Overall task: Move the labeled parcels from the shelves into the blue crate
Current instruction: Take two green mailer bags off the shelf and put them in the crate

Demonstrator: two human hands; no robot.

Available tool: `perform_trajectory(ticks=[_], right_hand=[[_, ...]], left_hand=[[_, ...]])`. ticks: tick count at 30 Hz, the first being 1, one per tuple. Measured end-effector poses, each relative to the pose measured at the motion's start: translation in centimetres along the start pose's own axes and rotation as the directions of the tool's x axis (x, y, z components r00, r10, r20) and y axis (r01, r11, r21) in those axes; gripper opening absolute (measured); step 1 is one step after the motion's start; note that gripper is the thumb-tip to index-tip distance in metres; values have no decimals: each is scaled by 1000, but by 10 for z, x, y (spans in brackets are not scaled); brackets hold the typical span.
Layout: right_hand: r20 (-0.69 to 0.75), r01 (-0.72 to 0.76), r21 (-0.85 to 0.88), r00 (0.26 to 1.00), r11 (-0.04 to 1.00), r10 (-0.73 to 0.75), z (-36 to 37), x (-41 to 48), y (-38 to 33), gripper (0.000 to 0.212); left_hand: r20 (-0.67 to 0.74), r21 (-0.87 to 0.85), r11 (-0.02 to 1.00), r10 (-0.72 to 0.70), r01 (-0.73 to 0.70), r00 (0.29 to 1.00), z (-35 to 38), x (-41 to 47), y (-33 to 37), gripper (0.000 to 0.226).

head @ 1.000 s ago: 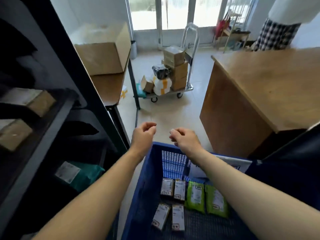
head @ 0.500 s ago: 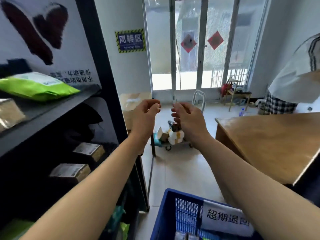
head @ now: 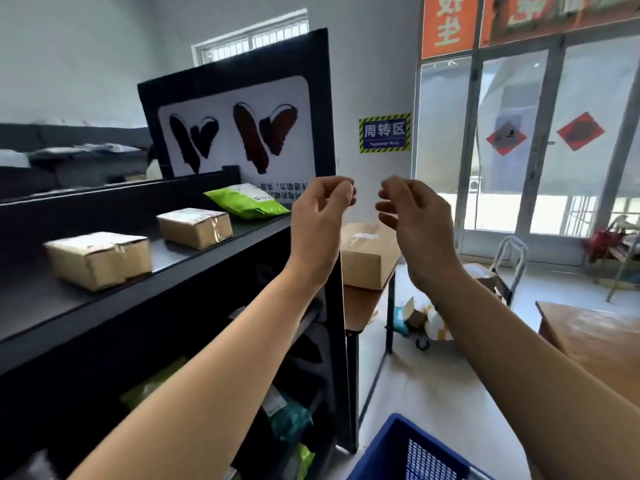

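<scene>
On the top level of the black shelf unit [head: 194, 271] lie a green labeled mailer [head: 247, 202] and two taped cardboard parcels, one in the middle [head: 195, 227] and one further left [head: 98, 259]. Lower levels hold a teal bag [head: 289, 417] and a green bag [head: 305, 459], mostly in shadow. Only a corner of the blue crate [head: 391, 452] shows at the bottom edge. My left hand [head: 322, 216] is raised just right of the green mailer, fingers curled in and holding nothing. Beside it, my right hand [head: 412, 216] is loosely curled with fingers apart, also holding nothing.
A large cardboard box [head: 367, 261] sits on a small table behind the shelf end. A hand trolley [head: 509, 268] with parcels stands on the floor by the glass doors. A wooden desk [head: 595, 337] is at the right.
My view has swung up from the crate to the top shelf. Both hands rose from over the crate to shelf height and stayed without anything in them; the right hand's fingers have loosened.
</scene>
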State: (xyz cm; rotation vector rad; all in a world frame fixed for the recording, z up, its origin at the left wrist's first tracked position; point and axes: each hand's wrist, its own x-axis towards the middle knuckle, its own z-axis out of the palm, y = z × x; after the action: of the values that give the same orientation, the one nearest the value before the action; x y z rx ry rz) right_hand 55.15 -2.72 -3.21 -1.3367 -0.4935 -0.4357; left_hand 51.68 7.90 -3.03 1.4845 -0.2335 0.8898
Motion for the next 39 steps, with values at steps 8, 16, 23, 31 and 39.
perform_trajectory(ticks=[8,16,23,31,39], right_hand=[[215,-14,164,976,986,-22,36,-47,-41,17],[422,-132,315,906,940,-14,113,-112,-79,21],[525,-181,376,850,909,-48,172,-154,-114,20],[628,-262,428,774,865,-76,227,-220,-138,18],[719,-328,445,686,833,-114,260,-283,-161,18]], left_hand=[[-144,159,986,81,-58,986,-47,-64,60,10],[-366,368,929,187,-43,912,-130,-112,135,13],[-455,460,887,271,-37,848,-198,-138,183,12],[-550,556,829,319,54,772,-262,-187,225,12],[-613,606,787,371,114,697,-299,-240,261,11]])
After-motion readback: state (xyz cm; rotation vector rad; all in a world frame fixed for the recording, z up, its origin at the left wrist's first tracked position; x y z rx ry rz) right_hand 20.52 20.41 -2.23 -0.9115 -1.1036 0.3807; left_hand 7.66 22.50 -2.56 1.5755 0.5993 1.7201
